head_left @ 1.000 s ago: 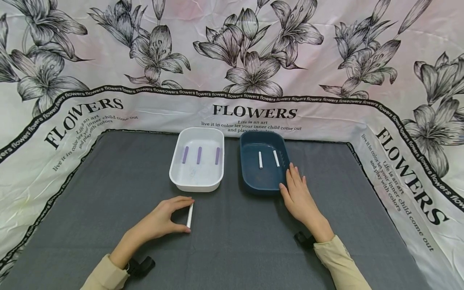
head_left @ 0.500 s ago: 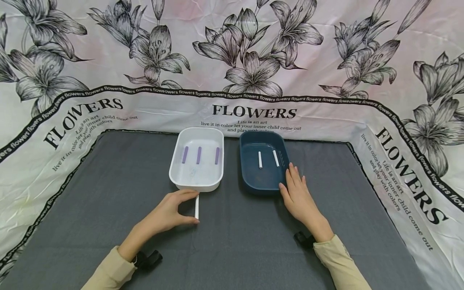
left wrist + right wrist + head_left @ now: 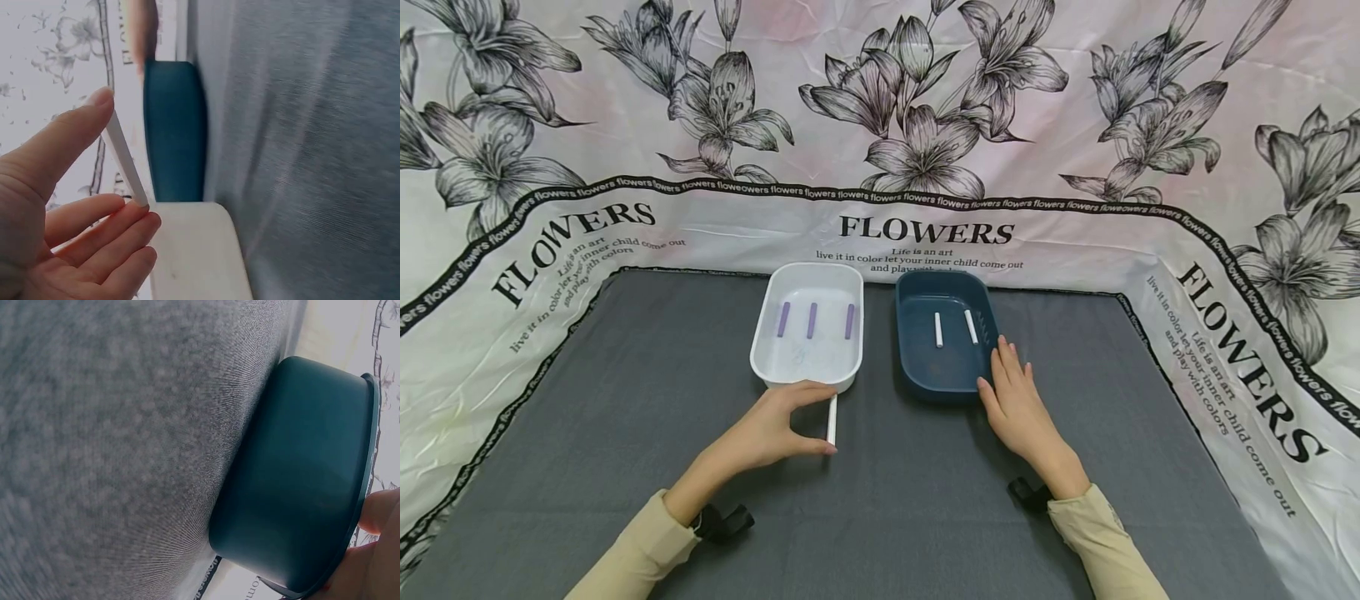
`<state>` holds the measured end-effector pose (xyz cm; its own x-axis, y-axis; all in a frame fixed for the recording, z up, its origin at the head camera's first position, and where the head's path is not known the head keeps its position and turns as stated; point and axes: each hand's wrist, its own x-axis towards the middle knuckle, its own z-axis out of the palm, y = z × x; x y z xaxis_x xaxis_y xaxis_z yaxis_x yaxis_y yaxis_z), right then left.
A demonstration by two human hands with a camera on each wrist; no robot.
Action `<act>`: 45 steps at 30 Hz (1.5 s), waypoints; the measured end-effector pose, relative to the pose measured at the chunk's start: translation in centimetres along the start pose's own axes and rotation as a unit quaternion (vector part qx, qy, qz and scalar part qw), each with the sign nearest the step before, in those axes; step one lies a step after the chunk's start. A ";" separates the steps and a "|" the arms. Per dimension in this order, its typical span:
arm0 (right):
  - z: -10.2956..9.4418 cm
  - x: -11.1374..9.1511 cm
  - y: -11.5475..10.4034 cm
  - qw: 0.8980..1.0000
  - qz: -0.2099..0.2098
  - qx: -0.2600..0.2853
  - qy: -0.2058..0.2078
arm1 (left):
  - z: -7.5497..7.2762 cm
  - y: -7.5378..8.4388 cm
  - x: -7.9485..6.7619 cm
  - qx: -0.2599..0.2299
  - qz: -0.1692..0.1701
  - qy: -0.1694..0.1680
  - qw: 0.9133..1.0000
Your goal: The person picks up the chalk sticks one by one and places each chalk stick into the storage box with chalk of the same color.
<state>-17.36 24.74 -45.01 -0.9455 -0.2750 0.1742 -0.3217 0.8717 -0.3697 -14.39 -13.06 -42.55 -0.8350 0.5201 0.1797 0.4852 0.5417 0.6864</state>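
Note:
My left hand (image 3: 767, 429) pinches a white stick of chalk (image 3: 832, 421) by its two ends, thumb at one and fingertips at the other. It hangs above the cloth just in front of the white tub (image 3: 805, 360), whose front edge it partly hides. In the left wrist view the same chalk (image 3: 127, 161) spans the gap from thumb to fingers. My right hand (image 3: 1022, 404) rests on the right side of the dark blue tub (image 3: 940, 375), fingers extended along its rim. Two white chalks (image 3: 938, 330) lie inside the blue tub, and three purple chalks (image 3: 812, 321) inside the white one.
Both tubs stand side by side, slightly apart, at the back of a grey cloth (image 3: 880, 517). Behind and along the sides runs a white fabric (image 3: 737, 225) printed with flowers and lettering. A dark strap mount (image 3: 724, 523) sits on the left wrist.
My left hand has carried the white chalk rightward and a little away from me, past the front of the white tub. My right hand has stayed on the blue tub.

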 end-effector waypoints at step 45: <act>0.0 0.0 -0.1 1.000 0.003 0.005 0.002 | -1.8 5.4 16.2 0.108 0.005 -0.055 0.993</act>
<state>-17.34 24.69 -44.94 -0.9475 -0.2676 0.1751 -0.3157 0.8698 -0.3793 -25.78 -2.90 -34.62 -0.8022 0.5888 0.0991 0.5473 0.6587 0.5162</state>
